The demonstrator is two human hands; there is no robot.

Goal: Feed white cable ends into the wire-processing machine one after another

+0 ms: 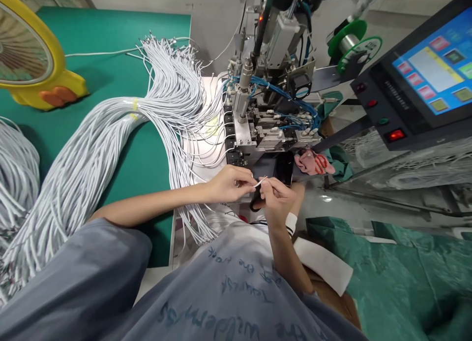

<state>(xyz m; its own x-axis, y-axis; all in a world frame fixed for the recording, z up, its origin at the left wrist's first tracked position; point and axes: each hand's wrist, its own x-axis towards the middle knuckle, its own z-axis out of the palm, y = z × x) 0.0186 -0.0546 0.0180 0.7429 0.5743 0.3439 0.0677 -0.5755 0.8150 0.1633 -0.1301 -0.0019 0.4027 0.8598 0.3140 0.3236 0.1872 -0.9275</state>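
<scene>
Left arm: bare, slender left forearm (pixel 158 203) extends almost straight across the front of the body; wrist nearly level. Bare left hand (pixel 232 183) pinches with thumb and index finger, the other fingers curled. Right arm: bare right forearm (pixel 289 257) angles forward and inward. Bare right hand (pixel 278 198) also pinches, fingers folded. Both sets of fingertips sit close together.
</scene>
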